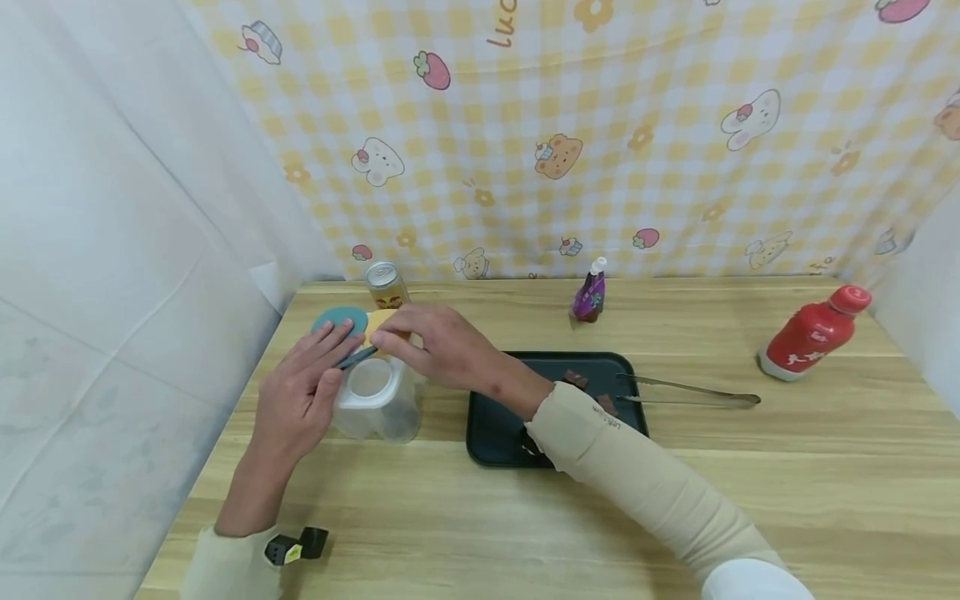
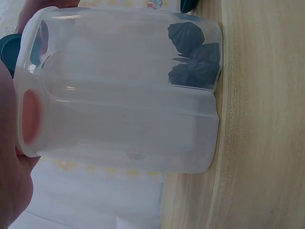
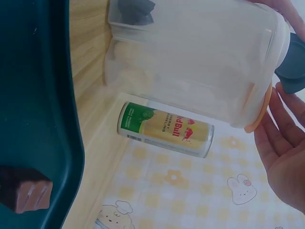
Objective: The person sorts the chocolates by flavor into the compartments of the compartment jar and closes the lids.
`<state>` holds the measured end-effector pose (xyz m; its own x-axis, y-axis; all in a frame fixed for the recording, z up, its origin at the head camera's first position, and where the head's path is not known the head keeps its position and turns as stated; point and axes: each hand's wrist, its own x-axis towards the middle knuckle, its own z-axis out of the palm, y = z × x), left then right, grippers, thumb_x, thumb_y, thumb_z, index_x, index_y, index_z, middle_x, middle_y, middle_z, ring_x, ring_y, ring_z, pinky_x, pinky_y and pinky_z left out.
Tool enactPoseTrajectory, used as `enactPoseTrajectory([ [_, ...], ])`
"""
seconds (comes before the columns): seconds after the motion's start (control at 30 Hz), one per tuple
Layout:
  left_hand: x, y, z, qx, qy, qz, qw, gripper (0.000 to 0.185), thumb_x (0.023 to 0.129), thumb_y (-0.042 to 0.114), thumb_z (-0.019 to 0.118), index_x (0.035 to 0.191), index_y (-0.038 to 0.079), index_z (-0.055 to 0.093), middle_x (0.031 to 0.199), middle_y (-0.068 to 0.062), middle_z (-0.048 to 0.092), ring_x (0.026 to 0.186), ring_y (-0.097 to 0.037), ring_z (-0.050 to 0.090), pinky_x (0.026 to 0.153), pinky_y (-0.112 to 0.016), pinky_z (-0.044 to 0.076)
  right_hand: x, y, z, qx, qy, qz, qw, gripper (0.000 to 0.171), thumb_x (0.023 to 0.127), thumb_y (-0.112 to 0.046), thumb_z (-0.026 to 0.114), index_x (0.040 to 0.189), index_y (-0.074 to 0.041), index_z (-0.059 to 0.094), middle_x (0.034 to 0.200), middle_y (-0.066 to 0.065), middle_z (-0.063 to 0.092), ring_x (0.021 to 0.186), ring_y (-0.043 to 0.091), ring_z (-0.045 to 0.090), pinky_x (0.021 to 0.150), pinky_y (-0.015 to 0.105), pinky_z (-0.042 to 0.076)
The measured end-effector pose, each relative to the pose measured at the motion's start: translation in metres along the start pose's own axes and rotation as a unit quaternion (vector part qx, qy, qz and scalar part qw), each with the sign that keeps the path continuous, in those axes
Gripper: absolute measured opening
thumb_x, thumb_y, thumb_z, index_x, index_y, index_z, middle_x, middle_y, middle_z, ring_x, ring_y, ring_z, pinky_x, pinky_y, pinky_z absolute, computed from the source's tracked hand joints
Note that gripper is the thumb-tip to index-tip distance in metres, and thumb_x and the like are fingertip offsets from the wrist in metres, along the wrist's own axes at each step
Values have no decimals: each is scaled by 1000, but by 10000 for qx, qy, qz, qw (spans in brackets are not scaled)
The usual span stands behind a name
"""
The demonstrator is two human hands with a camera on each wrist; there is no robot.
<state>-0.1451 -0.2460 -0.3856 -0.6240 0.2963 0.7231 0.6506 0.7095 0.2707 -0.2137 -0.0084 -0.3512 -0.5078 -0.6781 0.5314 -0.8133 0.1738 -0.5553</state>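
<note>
A clear plastic jar [image 1: 375, 404] stands on the wooden table, left of a dark tray [image 1: 495, 429]. Several dark pieces [image 2: 193, 52] lie at its bottom. Its teal lid [image 1: 339, 319], with an orange edge [image 3: 259, 114], is tipped up at the jar's far rim. My left hand [image 1: 303, 387] grips the jar, thumb [image 2: 29, 117] on its wall and fingers reaching to the lid. From the tray side my right hand [image 1: 431, 343] reaches over, its straight fingers [image 3: 286, 138] touching the lid's orange edge.
A Red Bull can [image 3: 164, 129] stands just behind the jar. The tray holds brown chocolate pieces [image 1: 576, 379], and metal tongs [image 1: 690, 392] rest on its right rim. A small purple bottle [image 1: 589, 293] and a red bottle [image 1: 813, 333] stand further right.
</note>
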Motion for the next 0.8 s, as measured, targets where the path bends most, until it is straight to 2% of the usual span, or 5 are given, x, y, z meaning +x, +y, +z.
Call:
enactPoseTrajectory([
  [0.23,-3,-2,-6,-11,-322,31,9995,65,109,55,39,136,4,67,143,-13,60,138,-35,51,120,-45,30,-3,1,-1,190,-186,-34,9996,19,106,-19,61,112,-10,77,111,-1,71,102,8,61,89,24,51],
  [0.37,-6,-3,-10,-44,-565,-4,9984,67,106,60,42,140,7,65,148,-12,56,142,-32,46,122,-42,26,-4,0,0,180,-186,-101,9996,17,105,-17,62,110,-9,77,112,1,71,104,9,61,92,22,49],
  [0.57,-5,-4,-11,109,-658,360,9971,71,103,63,47,141,6,64,147,-15,57,141,-36,47,122,-42,27,-6,2,2,163,-145,-110,9997,14,101,-14,68,111,-8,76,112,1,70,102,10,60,89,31,54],
  [0.8,-5,-4,-10,165,-707,457,9963,73,103,63,46,141,2,62,148,-17,55,141,-39,46,122,-43,26,-9,1,4,-31,-166,9,9999,22,99,-17,72,118,-7,74,119,2,68,109,12,60,95,22,49],
])
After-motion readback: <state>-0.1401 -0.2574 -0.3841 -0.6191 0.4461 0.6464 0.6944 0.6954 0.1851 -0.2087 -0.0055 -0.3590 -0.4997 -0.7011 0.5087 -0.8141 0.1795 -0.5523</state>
